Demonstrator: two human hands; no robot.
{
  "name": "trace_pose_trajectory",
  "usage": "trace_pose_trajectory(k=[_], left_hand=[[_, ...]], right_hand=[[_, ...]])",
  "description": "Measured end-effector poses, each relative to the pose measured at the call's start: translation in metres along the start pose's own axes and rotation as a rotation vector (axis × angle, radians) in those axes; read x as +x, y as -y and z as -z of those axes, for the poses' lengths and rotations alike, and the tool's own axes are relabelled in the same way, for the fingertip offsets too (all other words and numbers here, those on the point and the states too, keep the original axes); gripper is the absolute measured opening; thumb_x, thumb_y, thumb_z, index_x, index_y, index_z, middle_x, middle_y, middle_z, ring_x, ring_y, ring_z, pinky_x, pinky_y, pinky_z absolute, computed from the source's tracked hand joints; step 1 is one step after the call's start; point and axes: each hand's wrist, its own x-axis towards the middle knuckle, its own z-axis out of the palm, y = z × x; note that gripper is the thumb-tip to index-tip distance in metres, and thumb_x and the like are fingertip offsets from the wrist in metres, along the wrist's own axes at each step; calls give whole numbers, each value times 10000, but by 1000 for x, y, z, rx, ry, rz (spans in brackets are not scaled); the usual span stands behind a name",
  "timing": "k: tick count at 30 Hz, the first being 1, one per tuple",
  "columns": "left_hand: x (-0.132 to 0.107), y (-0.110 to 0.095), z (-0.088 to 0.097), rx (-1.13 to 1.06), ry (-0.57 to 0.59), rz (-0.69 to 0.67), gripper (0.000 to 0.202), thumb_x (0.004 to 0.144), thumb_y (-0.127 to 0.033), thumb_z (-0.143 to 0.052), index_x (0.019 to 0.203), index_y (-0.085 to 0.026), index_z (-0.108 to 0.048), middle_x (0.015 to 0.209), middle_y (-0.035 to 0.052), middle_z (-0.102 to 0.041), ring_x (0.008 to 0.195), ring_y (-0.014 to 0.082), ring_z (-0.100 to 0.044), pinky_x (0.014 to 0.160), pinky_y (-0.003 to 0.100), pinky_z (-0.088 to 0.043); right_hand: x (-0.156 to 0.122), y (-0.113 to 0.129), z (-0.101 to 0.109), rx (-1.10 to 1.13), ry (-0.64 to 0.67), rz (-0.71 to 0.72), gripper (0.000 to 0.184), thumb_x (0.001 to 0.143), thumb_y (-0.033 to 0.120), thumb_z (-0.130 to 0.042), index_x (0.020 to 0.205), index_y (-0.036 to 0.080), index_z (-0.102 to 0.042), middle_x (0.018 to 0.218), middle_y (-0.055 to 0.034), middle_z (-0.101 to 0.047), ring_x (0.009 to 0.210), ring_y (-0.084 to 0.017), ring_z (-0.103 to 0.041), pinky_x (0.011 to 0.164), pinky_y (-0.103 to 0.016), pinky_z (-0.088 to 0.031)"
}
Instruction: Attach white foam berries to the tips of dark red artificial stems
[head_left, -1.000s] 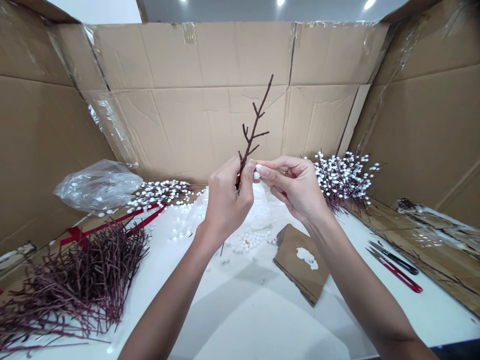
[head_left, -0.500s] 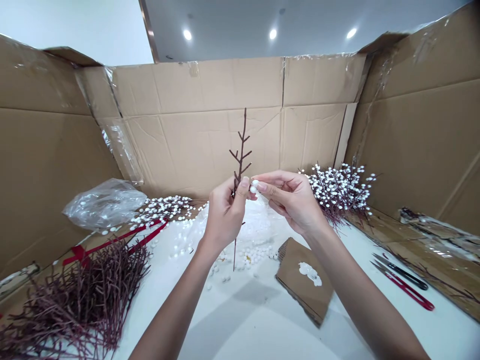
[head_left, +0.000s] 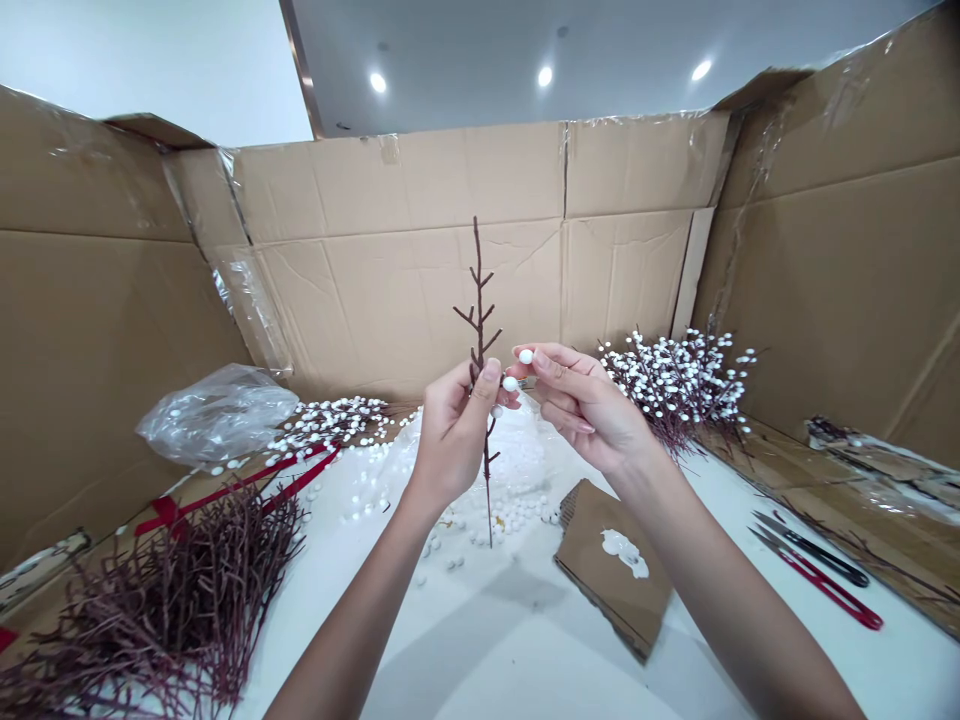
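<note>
My left hand is closed round a thin dark red-brown twig, which it holds upright above the white table. Two small white foam balls sit on the twig's lower side shoots, one right beside my left thumb. My right hand is just to the right of the twig, and its fingertips pinch another white foam ball. Both hands are held in the air above a loose heap of white balls.
A heap of bare red-brown twigs lies at the front left, with a clear plastic bag behind it. Finished twigs with white balls stand at the back right. A cardboard scrap with white glue and red scissors lie to the right. Cardboard walls surround the table.
The twig has turned more upright in my left hand. A ball now sits on a lower shoot, and my right hand has drawn back slightly with another ball at its fingertips. The view tilted up.
</note>
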Motion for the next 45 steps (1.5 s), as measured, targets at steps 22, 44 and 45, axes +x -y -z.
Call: trace_pose_trajectory(k=[22,44,45], left_hand=[[0,-11,12,-806,120,301,386,636,-445,-518,647,-202,-218,684,-3,-258,612,136,-372,575,284,-418],[-5,-10,7,-684,282,369,421,665,-389,-737,636,-188,-369,618,-45,-237,482,61,-247,398,174,-270],[-4,-10,7,-663,296,360,380,678,-368,-741,648,-179,-412,616,-47,-251,483,58,-247,404,172,-275]], right_hand=[[-26,0,-22,-16,155,-56,106,685,262,-781,743,189,-731,570,43,-581,382,13,-177,326,-164,-116],[-36,13,-28,-304,-12,365,64,724,230,-745,767,198,-709,450,85,-396,360,-16,-249,307,-182,-180],[-36,13,-28,-302,-19,366,66,719,231,-749,757,197,-708,439,90,-372,356,-17,-245,304,-182,-175]])
